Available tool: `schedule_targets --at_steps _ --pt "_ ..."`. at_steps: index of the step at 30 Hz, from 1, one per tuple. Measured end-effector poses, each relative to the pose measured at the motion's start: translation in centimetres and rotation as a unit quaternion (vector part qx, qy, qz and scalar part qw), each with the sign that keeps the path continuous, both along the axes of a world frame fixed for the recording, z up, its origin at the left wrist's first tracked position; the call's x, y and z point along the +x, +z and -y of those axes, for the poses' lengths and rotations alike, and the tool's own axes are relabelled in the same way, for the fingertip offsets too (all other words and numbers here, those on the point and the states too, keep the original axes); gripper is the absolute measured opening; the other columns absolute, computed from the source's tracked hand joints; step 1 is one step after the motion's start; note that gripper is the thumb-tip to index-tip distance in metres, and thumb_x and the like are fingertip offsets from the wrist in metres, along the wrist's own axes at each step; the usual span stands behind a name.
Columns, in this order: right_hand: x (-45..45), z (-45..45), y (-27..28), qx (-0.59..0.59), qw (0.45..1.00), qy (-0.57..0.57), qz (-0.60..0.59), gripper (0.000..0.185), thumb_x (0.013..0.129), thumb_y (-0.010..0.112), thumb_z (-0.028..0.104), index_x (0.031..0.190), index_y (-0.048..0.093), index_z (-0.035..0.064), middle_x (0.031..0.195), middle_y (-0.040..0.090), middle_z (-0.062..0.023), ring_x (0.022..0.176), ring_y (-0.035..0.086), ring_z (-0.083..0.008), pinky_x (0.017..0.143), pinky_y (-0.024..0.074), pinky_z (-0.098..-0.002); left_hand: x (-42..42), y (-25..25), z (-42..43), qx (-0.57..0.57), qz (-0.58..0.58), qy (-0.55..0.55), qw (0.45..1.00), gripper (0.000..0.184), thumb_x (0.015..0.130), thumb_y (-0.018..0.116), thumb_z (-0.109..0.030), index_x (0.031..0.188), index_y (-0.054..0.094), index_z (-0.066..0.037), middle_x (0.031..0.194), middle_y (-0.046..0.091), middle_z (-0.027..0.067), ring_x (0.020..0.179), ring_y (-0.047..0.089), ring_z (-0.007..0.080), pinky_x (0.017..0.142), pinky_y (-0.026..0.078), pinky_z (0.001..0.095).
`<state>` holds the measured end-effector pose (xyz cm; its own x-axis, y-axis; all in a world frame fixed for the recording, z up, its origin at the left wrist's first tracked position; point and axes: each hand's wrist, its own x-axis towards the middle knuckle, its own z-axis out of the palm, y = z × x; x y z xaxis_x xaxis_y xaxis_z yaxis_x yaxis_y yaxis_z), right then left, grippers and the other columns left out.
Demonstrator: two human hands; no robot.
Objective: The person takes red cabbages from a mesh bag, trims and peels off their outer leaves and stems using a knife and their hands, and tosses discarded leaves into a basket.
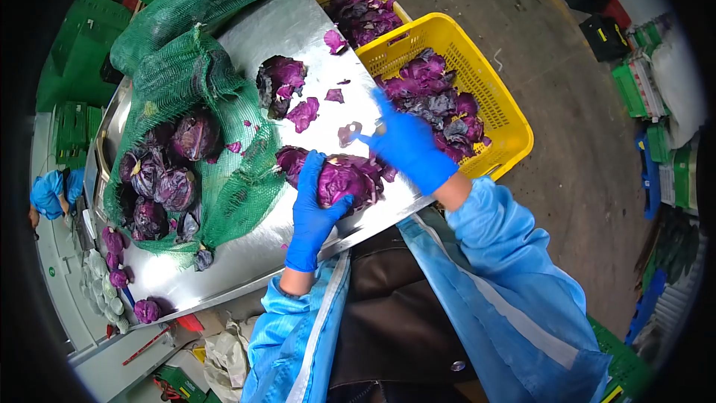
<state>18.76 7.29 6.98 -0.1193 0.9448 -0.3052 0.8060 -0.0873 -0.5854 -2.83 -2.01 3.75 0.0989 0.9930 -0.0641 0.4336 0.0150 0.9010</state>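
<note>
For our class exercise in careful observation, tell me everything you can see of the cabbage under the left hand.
The purple cabbage looks roundish, with glossy leaves, paler veins and ragged outer leaves at its sides. It lies on the shiny metal tabletop, near the edge closest to the person. The blue-gloved left hand grips its left side, thumb towards the near side. Its underside is hidden.
</note>
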Motion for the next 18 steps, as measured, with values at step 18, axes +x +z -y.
schedule_targets --at_steps 18 --pt "-1.3 4.1 -2.2 0.062 0.987 0.071 -0.133 0.063 0.08 0.074 0.04 0.133 0.054 0.0133 0.123 0.062 -0.0169 0.106 0.064 -0.0342 0.084 0.052 -0.0416 -0.4 -2.1 0.8 0.001 0.039 0.074 0.996 0.092 0.075 0.081 -0.023 0.148 0.029 -0.001 0.151 0.032 0.017 0.136 0.036 0.0291 0.113 0.031 0.0397"
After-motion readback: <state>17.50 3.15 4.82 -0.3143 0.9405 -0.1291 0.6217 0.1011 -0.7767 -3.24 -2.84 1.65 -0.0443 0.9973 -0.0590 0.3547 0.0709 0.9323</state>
